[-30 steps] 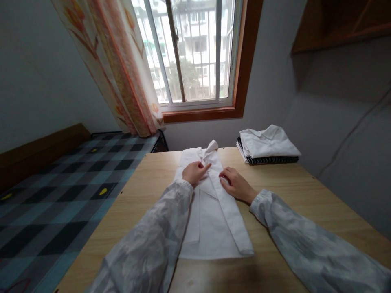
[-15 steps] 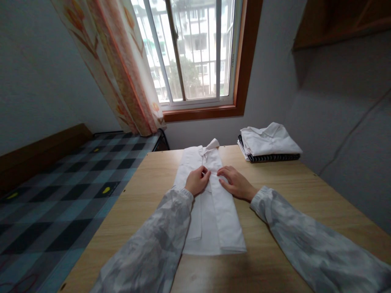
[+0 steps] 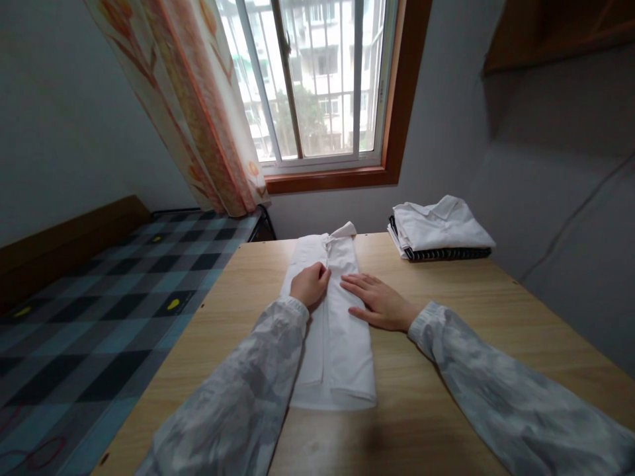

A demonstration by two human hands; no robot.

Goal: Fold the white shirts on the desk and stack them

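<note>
A white shirt (image 3: 350, 357) lies on the wooden table, its two sides folded inward into a long narrow strip. Its collar points toward the window and its hem toward me. My left hand (image 3: 310, 285) rests on the shirt's left part near the middle, fingers curled closed at the inner fold; the fabric between them is mostly hidden. Flat on the right folded side lies my right hand (image 3: 380, 301), fingers stretched out and pointing left.
A stack of folded clothes (image 3: 441, 228), white on top with black striped cloth below, sits at the table's (image 3: 426, 396) far right corner. Left of the table stands a bed (image 3: 124, 291) with a checked cover. Behind are a window (image 3: 317, 86) and a curtain (image 3: 198, 112).
The shirt's right side has moved inward, making the strip narrower at the hem. My right hand has flattened and shifted slightly left. My left hand has moved a little left.
</note>
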